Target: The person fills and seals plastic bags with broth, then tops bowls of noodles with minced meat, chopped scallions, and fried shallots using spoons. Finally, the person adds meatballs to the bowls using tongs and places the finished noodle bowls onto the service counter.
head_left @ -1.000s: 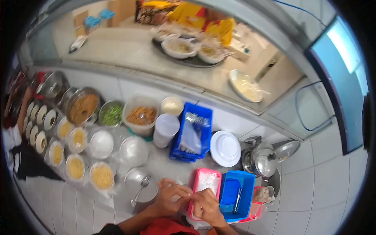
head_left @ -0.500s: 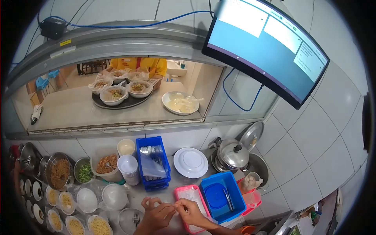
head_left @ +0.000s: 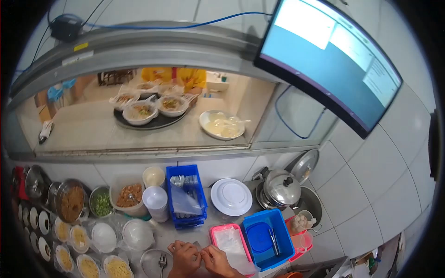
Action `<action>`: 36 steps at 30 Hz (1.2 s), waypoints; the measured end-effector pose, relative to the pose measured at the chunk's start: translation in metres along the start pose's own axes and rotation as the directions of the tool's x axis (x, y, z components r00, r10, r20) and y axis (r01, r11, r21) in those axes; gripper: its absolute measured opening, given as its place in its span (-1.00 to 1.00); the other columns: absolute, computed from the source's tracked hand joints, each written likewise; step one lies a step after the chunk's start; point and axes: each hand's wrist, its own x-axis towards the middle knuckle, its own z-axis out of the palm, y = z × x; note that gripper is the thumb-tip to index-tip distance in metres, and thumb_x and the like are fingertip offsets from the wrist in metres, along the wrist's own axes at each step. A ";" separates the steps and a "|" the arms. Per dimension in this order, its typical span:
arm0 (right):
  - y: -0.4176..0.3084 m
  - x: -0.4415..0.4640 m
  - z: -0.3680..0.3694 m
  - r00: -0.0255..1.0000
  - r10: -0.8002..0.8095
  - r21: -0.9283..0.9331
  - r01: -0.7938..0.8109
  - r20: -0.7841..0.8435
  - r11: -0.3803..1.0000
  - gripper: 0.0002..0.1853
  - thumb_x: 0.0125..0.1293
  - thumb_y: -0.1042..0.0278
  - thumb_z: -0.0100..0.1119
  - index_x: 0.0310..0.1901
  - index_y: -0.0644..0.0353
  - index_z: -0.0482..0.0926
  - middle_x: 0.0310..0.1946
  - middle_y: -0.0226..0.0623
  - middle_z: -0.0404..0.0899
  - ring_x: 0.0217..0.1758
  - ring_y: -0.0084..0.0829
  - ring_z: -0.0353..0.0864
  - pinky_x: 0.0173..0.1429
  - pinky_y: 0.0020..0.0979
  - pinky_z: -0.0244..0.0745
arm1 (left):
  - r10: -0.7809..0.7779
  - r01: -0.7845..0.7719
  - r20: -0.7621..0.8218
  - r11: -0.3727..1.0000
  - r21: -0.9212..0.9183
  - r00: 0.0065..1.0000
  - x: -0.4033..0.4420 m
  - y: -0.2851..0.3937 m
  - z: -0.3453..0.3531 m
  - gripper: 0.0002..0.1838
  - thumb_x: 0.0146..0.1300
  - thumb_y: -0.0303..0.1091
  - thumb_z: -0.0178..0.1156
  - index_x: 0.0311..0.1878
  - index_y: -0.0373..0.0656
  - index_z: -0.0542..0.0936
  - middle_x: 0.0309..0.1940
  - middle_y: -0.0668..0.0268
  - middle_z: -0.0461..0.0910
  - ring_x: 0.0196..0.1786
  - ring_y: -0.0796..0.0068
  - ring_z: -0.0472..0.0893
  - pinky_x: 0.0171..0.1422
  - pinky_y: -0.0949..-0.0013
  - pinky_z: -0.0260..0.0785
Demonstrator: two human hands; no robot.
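Both hands meet at the lower middle of the head view. My left hand [head_left: 185, 257] has its fingers curled, close to the metal plate [head_left: 150, 263] with a fork on it. Beside it, my right hand [head_left: 215, 260] is pinched, its fingertips near those of my left hand. A thin, clear film seems to show around the fingers, but what they hold is too small to name. Just right of my right hand lies a pink tray [head_left: 246, 250] with white sheets in it.
Bowls of noodles [head_left: 89, 268] stand at the lower left. Behind are a minced food tub [head_left: 130, 195], a blue cutlery basket [head_left: 187, 193], white plates [head_left: 231, 197] and a steel pot [head_left: 281, 189]. A blue bin [head_left: 267, 238] sits right. Beyond the window, a person in yellow stands by a tray of bowls.
The view has tilted up towards the window and screen, then shifted slightly. My hands have stayed together, and the fingers of my left hand are now more curled.
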 end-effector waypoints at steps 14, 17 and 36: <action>0.048 -0.004 0.031 0.926 0.366 0.166 -0.377 0.095 0.911 -0.84 0.27 0.42 0.08 -0.43 0.28 0.51 -0.66 -0.50 0.38 -0.58 -0.73 0.28 -0.52 -0.58 0.22 | -0.302 0.303 -0.036 0.953 0.015 0.953 -0.028 -0.031 0.045 -0.89 -0.12 -0.13 0.34 -0.54 0.13 0.64 -0.50 0.60 0.52 -0.23 0.42 0.38 -0.04 0.18 0.04; 0.049 -0.005 0.032 0.902 0.420 0.186 -0.431 0.094 0.883 -0.86 0.25 0.41 0.11 -0.40 0.29 0.54 -0.63 -0.40 0.43 -0.55 -0.61 0.35 -0.44 -0.50 0.29 | -0.371 0.371 0.024 0.929 0.018 0.928 -0.037 -0.035 0.049 -0.89 -0.10 -0.15 0.33 -0.58 0.12 0.62 -0.47 0.60 0.53 -0.23 0.41 0.39 -0.08 0.20 0.07; -0.032 0.100 -0.033 0.928 -0.371 -0.128 0.372 0.035 0.919 -0.82 -0.19 0.72 0.10 -0.47 0.29 0.55 -0.58 -0.19 0.45 -0.50 -0.23 0.43 -0.43 -0.32 0.35 | -0.218 0.185 -0.190 0.966 -0.180 0.957 0.055 0.020 -0.002 -0.82 -0.16 -0.33 0.37 -0.61 0.02 0.50 -0.52 0.52 0.48 -0.24 0.37 0.39 -0.07 0.24 0.02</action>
